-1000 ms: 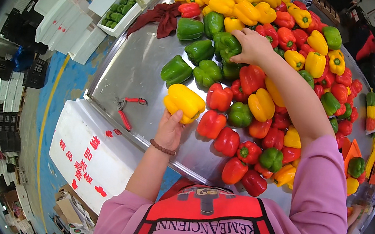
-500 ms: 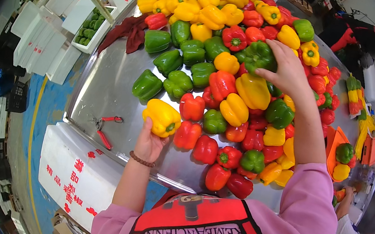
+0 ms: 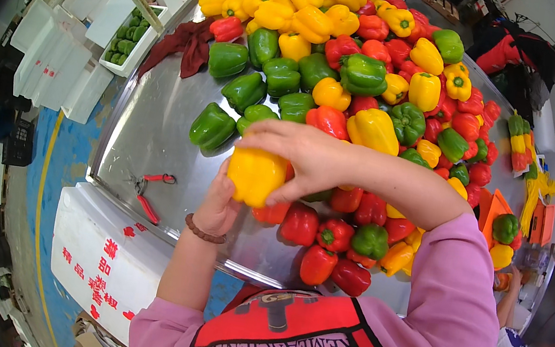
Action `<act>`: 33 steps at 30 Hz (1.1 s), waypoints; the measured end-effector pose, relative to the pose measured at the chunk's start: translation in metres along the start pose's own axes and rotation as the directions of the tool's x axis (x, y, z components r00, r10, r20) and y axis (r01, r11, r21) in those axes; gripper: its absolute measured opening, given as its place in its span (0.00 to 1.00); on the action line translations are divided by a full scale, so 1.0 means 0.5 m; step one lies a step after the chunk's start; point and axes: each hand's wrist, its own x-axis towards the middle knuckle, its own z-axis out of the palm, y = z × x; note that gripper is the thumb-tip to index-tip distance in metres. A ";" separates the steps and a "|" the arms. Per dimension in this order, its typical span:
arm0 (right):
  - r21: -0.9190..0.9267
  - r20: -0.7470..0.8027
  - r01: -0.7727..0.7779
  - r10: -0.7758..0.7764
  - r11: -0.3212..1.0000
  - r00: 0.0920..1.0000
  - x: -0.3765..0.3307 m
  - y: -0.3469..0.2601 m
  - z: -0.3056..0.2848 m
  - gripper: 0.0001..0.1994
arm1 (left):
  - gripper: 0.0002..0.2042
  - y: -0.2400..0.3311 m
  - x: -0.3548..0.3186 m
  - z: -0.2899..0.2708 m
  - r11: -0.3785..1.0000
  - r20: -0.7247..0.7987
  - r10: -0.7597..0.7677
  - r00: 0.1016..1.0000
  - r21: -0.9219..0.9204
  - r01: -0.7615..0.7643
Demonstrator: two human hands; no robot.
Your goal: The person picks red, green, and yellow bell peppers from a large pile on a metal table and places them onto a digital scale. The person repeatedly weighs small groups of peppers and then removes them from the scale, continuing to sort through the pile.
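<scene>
A yellow bell pepper (image 3: 255,177) is held up over the near left part of the metal table (image 3: 133,142). My left hand (image 3: 218,204), with a beaded bracelet at the wrist, is closed on the pepper's left side. From above and the right, my right hand (image 3: 308,155) grips the same pepper, thumb low on it and fingers across its top. Green bell peppers (image 3: 213,127) lie just beyond the hands. Red ones (image 3: 301,224) rest to the right of the held pepper, and a large yellow one (image 3: 373,130) lies beyond my right forearm.
Red-handled pruning shears (image 3: 149,194) lie open at the table's left. A dark red cloth (image 3: 179,52) hangs over the far left edge. Yellow peppers (image 3: 313,24) are heaped at the back. A white foam box (image 3: 93,247) stands at the near left, an orange basket (image 3: 492,209) at the right.
My right hand has let go of a green bell pepper on the pile and come left onto the yellow one. My left hand still holds that yellow pepper.
</scene>
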 end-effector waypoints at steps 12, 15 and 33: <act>-0.358 -0.667 -0.787 0.452 0.503 0.592 -0.001 0.529 -0.396 0.27 | 0.33 -0.049 0.014 -0.080 0.988 -0.182 -0.011 0.983 -0.151 -0.017; -0.453 -0.572 -0.829 0.606 0.328 0.553 -0.036 0.615 -0.414 0.29 | 0.33 -0.062 0.013 -0.102 0.986 -0.197 -0.014 0.980 -0.168 -0.019; -0.287 -0.639 -0.849 0.572 0.443 0.514 0.001 0.595 -0.355 0.38 | 0.35 -0.096 0.026 -0.131 0.961 -0.160 -0.100 0.982 -0.271 0.054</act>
